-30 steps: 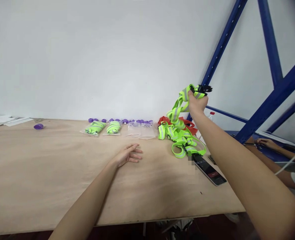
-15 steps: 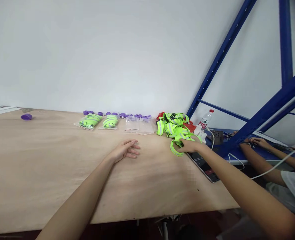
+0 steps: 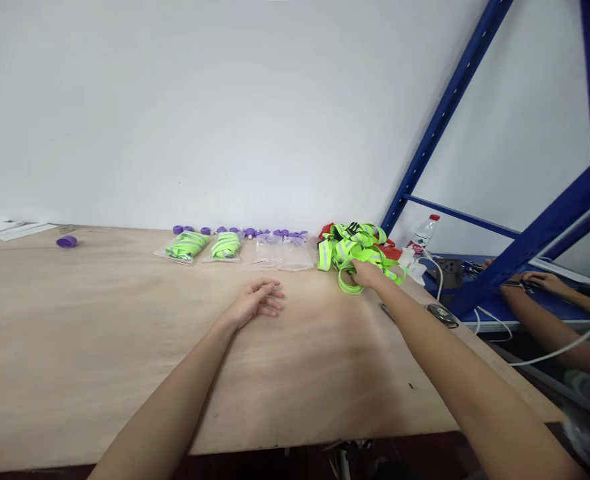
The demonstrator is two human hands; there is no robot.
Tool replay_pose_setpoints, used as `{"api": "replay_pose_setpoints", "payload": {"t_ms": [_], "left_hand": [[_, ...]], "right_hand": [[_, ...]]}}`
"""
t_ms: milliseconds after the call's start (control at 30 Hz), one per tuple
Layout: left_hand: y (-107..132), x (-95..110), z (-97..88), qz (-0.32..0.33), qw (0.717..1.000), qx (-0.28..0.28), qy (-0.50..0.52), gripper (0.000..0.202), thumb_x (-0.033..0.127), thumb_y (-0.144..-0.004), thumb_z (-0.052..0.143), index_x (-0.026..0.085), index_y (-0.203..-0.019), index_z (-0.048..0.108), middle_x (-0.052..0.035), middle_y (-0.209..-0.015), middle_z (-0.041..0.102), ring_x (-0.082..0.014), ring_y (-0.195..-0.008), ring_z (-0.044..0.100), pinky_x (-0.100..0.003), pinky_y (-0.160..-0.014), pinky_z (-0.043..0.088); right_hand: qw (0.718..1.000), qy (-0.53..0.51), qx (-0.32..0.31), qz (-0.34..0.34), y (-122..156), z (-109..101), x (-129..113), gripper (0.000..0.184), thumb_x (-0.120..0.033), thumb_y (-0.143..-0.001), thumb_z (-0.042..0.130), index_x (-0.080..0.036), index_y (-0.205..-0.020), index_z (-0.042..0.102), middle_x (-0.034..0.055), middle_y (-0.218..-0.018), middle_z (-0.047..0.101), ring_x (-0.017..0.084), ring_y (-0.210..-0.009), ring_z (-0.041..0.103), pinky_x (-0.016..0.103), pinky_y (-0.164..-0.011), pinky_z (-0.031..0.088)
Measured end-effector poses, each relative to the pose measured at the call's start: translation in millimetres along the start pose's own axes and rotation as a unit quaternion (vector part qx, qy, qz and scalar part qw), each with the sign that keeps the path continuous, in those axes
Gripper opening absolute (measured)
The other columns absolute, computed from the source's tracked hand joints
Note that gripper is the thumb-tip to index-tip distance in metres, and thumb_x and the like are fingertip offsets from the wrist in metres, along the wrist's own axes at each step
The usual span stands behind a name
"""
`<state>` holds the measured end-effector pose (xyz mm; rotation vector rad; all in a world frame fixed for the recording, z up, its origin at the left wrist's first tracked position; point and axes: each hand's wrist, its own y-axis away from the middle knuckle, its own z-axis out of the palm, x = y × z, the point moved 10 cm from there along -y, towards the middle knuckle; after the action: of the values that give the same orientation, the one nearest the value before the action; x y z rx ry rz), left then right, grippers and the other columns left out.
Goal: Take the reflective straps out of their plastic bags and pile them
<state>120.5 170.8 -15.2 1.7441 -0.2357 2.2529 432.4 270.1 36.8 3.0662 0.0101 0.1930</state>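
My left hand (image 3: 255, 303) lies flat on the wooden table (image 3: 99, 333), fingers stretched out, holding nothing. My right hand (image 3: 365, 273) reaches to the far right of the table and closes on a heap of neon-green reflective straps (image 3: 351, 250). A loop of the strap curls on the table just left of that hand. Two clear bags with folded green straps (image 3: 189, 245) lie at the back, beside two clear bags (image 3: 281, 253) that look empty.
Purple caps (image 3: 67, 241) line the back edge and one lies at far left near white papers (image 3: 5, 229). A water bottle (image 3: 421, 235), red fabric, a blue steel rack (image 3: 519, 250) and another person's arms (image 3: 549, 283) are at the right.
My right hand, which held the straps high in the air, has lowered them onto the table and stays on the heap. The phone near it is out of sight. My left hand stayed put.
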Motion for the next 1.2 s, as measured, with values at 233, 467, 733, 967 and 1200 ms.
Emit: {"api": "replay_pose_setpoints", "payload": {"t_ms": [233,467,733,967,1200], "left_hand": [[29,64,-123.2,0.191,0.856,0.4,-0.267,0.019,0.021,-0.086,0.049,0.018,-0.099,0.062,-0.0089,-0.104,0.069,-0.0211,-0.09,0.067,-0.036,-0.081,0.054],[14,85,-120.4,0.114,0.655,0.362,-0.653,0.036,0.02,-0.083,0.054,0.02,-0.118,0.062,-0.0138,-0.134,0.057,-0.0349,-0.124,0.049,-0.05,-0.103,0.038],[-4,91,-129.3,0.067,0.585,0.364,-0.722,0.043,0.026,-0.085,0.051,0.016,-0.127,0.057,-0.0192,-0.127,0.059,-0.0379,-0.117,0.05,-0.05,-0.097,0.037],[-16,93,-134.6,0.053,0.574,0.331,-0.747,0.036,0.024,-0.087,0.047,0.017,-0.118,0.065,-0.0176,-0.126,0.062,-0.0371,-0.115,0.051,-0.047,-0.094,0.035],[-22,94,-130.1,0.054,0.546,0.3,-0.78,0.036,0.027,-0.094,0.04,0.013,-0.103,0.071,-0.0152,-0.115,0.067,-0.0345,-0.11,0.051,-0.046,-0.089,0.036]], "right_hand": [[0.998,-0.008,0.023,-0.053,11,-25,-39,0.039,-0.029,-0.093,0.046,-0.011,-0.126,0.057,0.0191,-0.12,0.068,0.029,-0.102,0.067,0.033,-0.08,0.046],[0.963,0.073,0.161,-0.203,115,-30,-122,0.025,-0.025,-0.095,0.044,-0.015,-0.108,0.064,0.0152,-0.108,0.07,0.027,-0.101,0.064,0.033,-0.081,0.043],[0.923,-0.037,0.161,-0.347,176,5,-149,0.027,-0.021,-0.096,0.043,-0.017,-0.109,0.066,0.0136,-0.109,0.07,0.024,-0.104,0.062,0.036,-0.093,0.042],[0.92,-0.127,0.158,-0.335,163,12,-134,0.033,-0.023,-0.097,0.039,-0.018,-0.115,0.066,0.0124,-0.118,0.068,0.025,-0.111,0.06,0.039,-0.099,0.043],[0.918,-0.183,0.166,-0.309,157,13,-129,0.029,-0.024,-0.098,0.042,-0.019,-0.114,0.066,0.0112,-0.116,0.069,0.023,-0.11,0.06,0.038,-0.1,0.043]]}}
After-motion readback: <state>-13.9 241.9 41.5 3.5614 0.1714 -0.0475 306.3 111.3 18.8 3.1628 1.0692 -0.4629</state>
